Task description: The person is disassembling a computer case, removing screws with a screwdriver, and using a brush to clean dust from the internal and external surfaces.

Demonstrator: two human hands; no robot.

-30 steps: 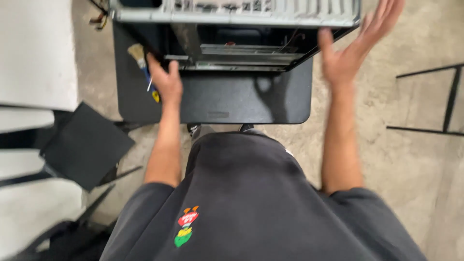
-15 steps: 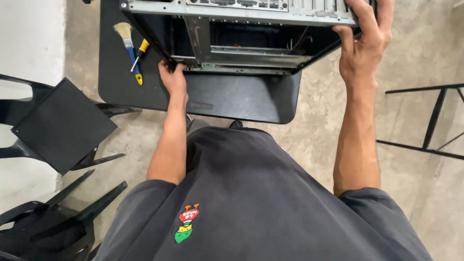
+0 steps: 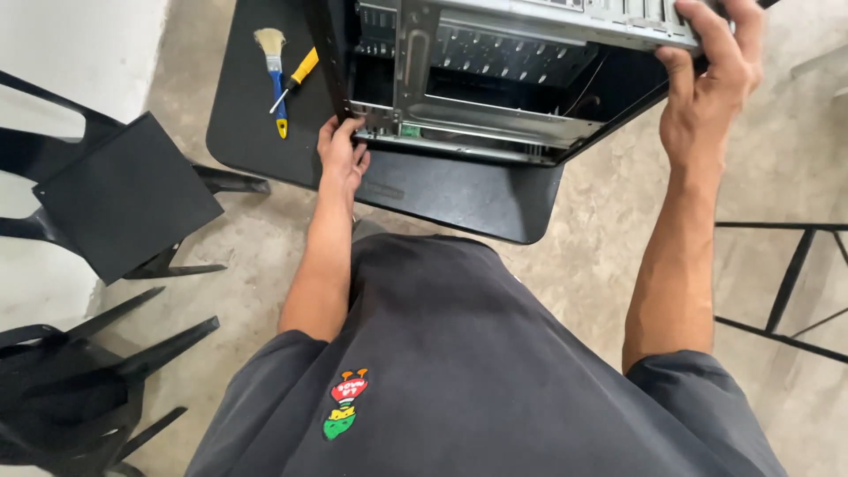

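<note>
Both hands are now on the open computer case (image 3: 495, 79), which sits on the black table (image 3: 265, 132); a second ago they were off it, right palm spread in the air. Right hand (image 3: 707, 97) has closed over the top far-right corner of the metal frame, fingers hooked over the edge, thumb underneath. Left hand (image 3: 343, 159) has moved in to the lower front-left corner, fingers curled against the frame by the drive bay; whether it actually pinches the metal or just braces it, I can't tell. The case looks tilted, open side toward the person, so my read is it's being steadied or turned, not yet worked inside. Brush (image 3: 272, 66) and yellow-handled screwdriver (image 3: 294, 79) lie untouched just left of the case. Black side panel (image 3: 124, 194) rests on a chair, well apart.
</note>
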